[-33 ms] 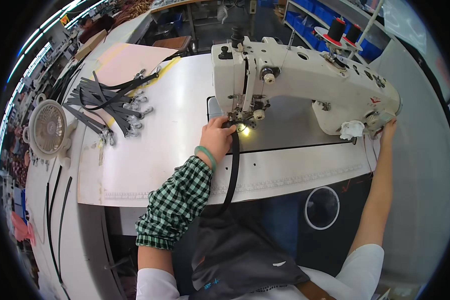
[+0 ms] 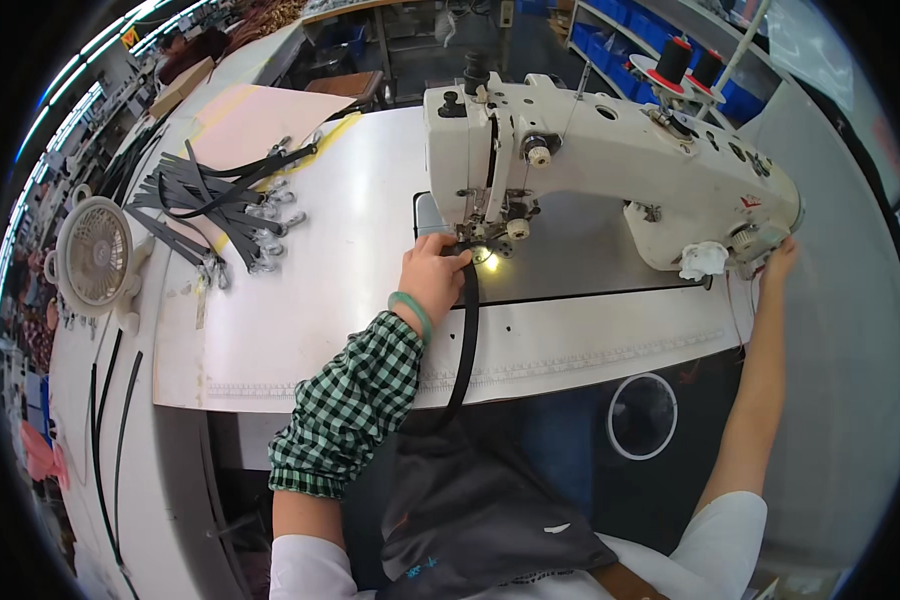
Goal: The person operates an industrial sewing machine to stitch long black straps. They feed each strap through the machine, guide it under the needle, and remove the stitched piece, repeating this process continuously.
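Note:
A white sewing machine [image 2: 610, 140] stands on the worktable, its small lamp lit beside the needle area. My left hand [image 2: 433, 275] is closed on a black strap [image 2: 468, 335] right at the presser foot; the strap's free length curves down over the table's front edge toward my lap. The strap's far end is hidden by my fingers and the foot. At the machine's right end, my right hand [image 2: 781, 260] is closed around the handwheel [image 2: 767, 238], its fingertips partly hidden behind it. A green checked sleeve cover [image 2: 355, 410] is on my left forearm.
Several black straps with metal clasps [image 2: 215, 205] lie piled on the table's left. Beyond them is a pink sheet [image 2: 260, 125]. A small fan [image 2: 95, 250] stands at far left, near loose black strips [image 2: 100, 430]. Thread spools [image 2: 673, 62] rise behind the machine.

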A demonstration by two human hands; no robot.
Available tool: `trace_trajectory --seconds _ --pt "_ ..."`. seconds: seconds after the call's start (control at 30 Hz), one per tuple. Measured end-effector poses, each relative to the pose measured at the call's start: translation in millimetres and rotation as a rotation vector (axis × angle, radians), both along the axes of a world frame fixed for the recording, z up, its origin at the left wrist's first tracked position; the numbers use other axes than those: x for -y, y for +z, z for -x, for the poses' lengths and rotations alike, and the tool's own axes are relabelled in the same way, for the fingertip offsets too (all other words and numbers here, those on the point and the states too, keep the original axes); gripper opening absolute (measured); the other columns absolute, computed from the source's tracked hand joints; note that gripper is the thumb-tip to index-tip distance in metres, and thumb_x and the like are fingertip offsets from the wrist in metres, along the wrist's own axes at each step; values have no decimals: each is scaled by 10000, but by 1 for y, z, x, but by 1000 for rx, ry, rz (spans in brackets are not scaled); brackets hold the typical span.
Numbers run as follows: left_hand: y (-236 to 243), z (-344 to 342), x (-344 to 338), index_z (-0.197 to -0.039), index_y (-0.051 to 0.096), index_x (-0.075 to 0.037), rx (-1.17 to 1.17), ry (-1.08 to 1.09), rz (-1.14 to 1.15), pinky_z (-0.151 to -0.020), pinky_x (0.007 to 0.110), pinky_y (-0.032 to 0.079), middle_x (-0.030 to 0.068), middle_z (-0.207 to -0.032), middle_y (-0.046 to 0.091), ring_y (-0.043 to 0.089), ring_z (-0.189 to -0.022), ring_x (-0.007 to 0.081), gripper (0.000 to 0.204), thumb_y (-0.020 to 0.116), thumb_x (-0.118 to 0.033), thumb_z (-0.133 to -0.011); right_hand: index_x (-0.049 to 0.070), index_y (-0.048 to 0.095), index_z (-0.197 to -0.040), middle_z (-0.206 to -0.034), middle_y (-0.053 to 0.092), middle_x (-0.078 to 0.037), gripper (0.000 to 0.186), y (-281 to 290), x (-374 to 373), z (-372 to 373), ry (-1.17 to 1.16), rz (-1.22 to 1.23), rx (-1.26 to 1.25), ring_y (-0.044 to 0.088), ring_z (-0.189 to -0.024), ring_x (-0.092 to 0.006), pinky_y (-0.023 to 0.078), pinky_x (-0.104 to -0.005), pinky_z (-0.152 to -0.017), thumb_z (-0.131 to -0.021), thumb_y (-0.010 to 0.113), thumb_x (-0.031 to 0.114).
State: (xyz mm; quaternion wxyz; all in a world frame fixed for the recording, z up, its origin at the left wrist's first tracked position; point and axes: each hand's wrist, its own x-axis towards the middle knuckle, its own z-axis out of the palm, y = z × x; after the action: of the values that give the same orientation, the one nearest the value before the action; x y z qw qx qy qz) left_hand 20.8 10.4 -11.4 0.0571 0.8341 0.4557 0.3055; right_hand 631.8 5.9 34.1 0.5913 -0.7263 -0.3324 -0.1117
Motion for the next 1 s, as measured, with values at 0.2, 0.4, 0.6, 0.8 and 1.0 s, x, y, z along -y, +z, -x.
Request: trace_trajectory --seconds 0.2,0.4,0.6,0.8,1.0 --pt "8 11 17 -945 639 -101 60 -110 150 -788 314 449 78 -933 528 493 -921 233 315 645 -19 -641 8 558 -913 -823 582 -70 311 33 27 149 17 -282 286 537 -772 -164 418 -290 -708 -908 383 265" --pt "8 12 20 -976 635 -107 43 -145 79 -799 310 457 84 -979 538 499 -928 232 352 660 -24 -635 15 558 -767 -669 546 -69 38 8 49 284 693 -64 573 506 -548 -141 405 -237 -507 -788 536 39" --pt "7 12 19 -975 631 -99 18 -157 26 -788 309 457 94 -994 535 500 -915 236 342 655 -29 -641 69 576 -773 -818 575 -22 173 -9 54 395 1383 -155 960 564 -589 -176 427 -278 -448 -642 672 129" --pt "4 15 20 -971 624 -62 37 -172 23 -792 312 452 107 -1007 537 497 -920 247 337 630 4 -641 118 563 -840 -961 561 17 182 -15 49 431 1662 124 970 571 -624 -155 428 -273 -441 -708 636 220" --pt "6 14 21 -967 625 -56 44 -160 34 -798 308 464 113 -1007 537 504 -948 252 359 581 80 -637 104 552 -794 -939 572 19 165 -23 50 432 1658 32 889 569 -595 -163 436 -277 -447 -707 635 217"
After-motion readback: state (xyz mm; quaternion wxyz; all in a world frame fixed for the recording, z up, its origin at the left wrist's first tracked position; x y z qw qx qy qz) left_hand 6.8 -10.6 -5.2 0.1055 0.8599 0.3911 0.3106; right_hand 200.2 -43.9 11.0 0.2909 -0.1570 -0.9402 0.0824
